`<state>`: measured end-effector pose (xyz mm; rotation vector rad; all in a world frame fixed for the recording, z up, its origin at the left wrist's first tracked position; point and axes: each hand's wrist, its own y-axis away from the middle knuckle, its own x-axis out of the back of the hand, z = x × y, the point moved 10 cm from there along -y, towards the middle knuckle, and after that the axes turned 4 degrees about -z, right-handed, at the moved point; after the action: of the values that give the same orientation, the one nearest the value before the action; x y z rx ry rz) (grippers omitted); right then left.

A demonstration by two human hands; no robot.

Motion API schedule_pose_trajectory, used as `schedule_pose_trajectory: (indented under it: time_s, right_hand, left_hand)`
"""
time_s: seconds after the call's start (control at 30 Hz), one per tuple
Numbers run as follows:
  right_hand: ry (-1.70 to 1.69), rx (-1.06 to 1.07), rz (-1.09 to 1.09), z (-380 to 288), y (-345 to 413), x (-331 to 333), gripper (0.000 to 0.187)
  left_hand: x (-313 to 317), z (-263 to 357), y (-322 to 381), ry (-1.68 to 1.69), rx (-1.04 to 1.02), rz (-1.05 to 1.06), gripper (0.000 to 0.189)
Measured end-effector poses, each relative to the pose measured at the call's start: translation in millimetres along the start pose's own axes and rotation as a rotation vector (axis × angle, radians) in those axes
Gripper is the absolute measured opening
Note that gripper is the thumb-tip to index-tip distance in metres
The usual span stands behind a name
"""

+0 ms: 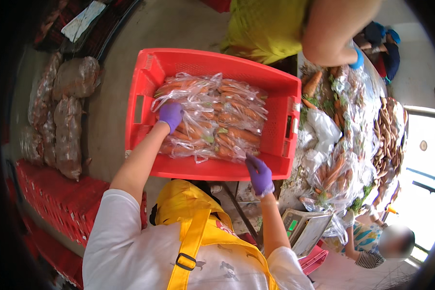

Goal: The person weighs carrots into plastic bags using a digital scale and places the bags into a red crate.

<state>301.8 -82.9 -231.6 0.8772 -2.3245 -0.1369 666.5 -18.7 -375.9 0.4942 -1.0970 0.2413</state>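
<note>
A red plastic crate (217,173) lies before me, holding two columns of clear plastic bags filled with carrots (235,112). My left hand (171,116), in a purple glove, reaches into the crate over the left column. It touches the gathered plastic of a carrot bag (194,125) there; its fingertips are hidden, so I cannot tell whether it grips. Over the crate's near rim is my right hand (260,174), gloved in purple too. Its fingers are apart, with nothing seen in them, and their tips come close to the nearest bag in the right column (235,152).
At right, a table holds loose carrots (312,84), bagged carrots (335,174) and long brown roots (386,127). A scale (306,230) stands near my right arm. Co-workers (268,29) are across the crate and around the table. Filled sacks (69,134) and stacked red crates (61,199) lie left.
</note>
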Motion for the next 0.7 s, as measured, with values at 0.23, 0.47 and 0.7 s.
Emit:
schedule_pose_trajectory:
  time_s: [0.23, 0.47, 0.7]
  right_hand:
    - [-0.577, -0.274, 0.458, 90.4, 195.5, 70.4, 0.027]
    - [-0.409, -0.2, 0.779, 105.4, 331.4, 148.2, 0.024]
    - [-0.192, -0.073, 0.933, 115.4, 398.1, 236.1, 0.029]
  left_hand:
    - [62.8, 72.7, 36.0, 0.051, -0.142, 0.246, 0.036]
    - [20.8, 280.4, 117.2, 0.427, -0.342, 0.003, 0.051]
    - [-26.6, 514.2, 208.0, 0.399, -0.791, -0.195, 0.051]
